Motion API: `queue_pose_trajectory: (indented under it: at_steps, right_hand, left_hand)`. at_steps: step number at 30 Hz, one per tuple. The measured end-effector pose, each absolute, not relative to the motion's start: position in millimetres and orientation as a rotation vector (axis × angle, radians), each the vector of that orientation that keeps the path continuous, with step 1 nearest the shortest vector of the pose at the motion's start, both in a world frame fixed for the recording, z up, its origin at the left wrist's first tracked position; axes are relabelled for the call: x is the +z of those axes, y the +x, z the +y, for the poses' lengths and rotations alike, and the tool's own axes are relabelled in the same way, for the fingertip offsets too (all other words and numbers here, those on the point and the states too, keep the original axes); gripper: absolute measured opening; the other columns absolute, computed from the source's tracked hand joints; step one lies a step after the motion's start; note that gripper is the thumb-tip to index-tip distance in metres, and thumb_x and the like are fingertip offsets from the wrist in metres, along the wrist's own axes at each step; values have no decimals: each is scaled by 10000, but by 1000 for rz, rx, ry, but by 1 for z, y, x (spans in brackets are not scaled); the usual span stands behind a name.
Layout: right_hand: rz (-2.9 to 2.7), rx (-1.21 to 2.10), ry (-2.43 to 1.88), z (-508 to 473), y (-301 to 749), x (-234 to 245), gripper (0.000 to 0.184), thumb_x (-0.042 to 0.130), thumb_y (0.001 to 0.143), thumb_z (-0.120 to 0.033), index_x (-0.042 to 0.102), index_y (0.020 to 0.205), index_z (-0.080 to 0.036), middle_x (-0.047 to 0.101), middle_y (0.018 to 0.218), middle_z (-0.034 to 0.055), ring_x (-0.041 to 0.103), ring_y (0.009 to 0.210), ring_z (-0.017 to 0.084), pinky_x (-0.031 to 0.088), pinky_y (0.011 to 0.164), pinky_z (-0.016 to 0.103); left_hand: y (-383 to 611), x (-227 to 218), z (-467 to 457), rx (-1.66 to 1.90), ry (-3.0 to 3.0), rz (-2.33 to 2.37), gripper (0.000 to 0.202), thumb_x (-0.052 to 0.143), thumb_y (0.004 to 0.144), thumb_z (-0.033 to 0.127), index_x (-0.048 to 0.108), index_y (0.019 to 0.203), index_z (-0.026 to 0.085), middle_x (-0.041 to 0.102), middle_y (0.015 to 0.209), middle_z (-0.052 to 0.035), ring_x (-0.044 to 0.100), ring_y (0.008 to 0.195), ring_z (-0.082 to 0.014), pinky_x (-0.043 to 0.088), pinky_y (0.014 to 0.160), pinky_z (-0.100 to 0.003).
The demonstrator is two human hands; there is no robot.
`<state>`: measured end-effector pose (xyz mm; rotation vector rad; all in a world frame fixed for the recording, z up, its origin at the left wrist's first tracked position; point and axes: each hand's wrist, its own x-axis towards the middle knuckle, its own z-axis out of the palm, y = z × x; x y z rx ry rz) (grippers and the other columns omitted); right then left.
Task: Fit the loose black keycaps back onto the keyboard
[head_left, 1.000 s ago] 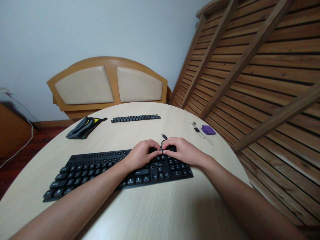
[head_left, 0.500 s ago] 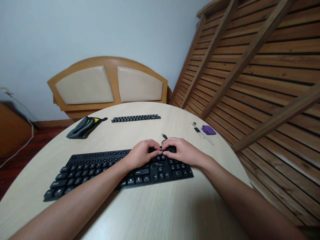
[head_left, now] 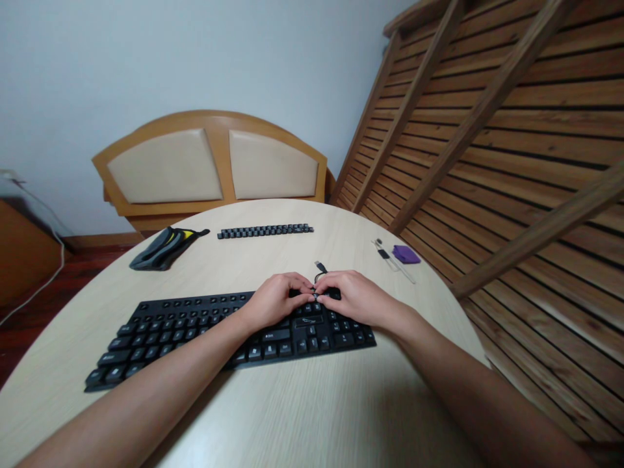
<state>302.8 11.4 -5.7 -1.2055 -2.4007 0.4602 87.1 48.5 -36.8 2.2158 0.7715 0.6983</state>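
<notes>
A black keyboard [head_left: 195,328] lies across the near half of the table, its far rows showing bare key sockets. Over its far right part, my left hand [head_left: 280,300] is closed in a pinch, thumb and fingers pointing right. Facing it, my right hand [head_left: 358,296] pinches from the other side, so the fingertips of both hands meet. Between them is a small black keycap, mostly hidden by the fingers. Just behind the fingertips, a USB plug [head_left: 320,266] on a black cable rests on the table.
Loose keycaps [head_left: 266,231] stand in two rows at the back of the round table [head_left: 292,416]. A black, grey and yellow pouch [head_left: 163,250] lies at the left. On the right are a purple cloth [head_left: 406,254] and thin wire-like tools [head_left: 394,261]. Wooden slats [head_left: 487,162] rise beyond the right edge.
My right hand has shifted very slightly, with its fingers a little lower. My left hand, the keyboard and the loose keycaps look the same.
</notes>
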Motion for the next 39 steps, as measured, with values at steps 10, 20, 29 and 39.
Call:
queue_pose_trajectory:
  at_steps: [10,20,29,39]
  right_hand:
    - [-2402,478,-1147,13,305,-9,112,649,883,-199,748,935,-202,746,1036,50,682,966,197,486,889,320]
    - [-2218,435,-1338,33,311,-12,198,575,947,-294,756,958,-213,768,953,30,697,876,179,496,800,286]
    - [-2127,181,-1743,125,313,-25,319,603,904,-238,674,1207,-169,760,1044,77,688,963,220,489,862,299]
    - [-2215,37,-1908,186,296,-32,435,582,969,-364,541,1366,-190,616,1311,121,590,1186,264,439,1028,500]
  left_hand:
    - [89,-36,49,684,2190,818,133,648,894,201,775,861,222,751,1031,-17,691,963,-178,500,935,-296]
    - [92,-36,43,716,2175,1254,205,552,924,303,724,934,193,749,861,-57,691,799,-236,502,702,-320]
    - [94,-33,40,637,2277,1341,194,554,917,289,735,924,220,759,934,-45,697,863,-245,490,734,-323]
    - [96,-31,35,629,2330,1442,209,524,932,287,722,901,231,753,902,-39,689,842,-234,482,705,-307]
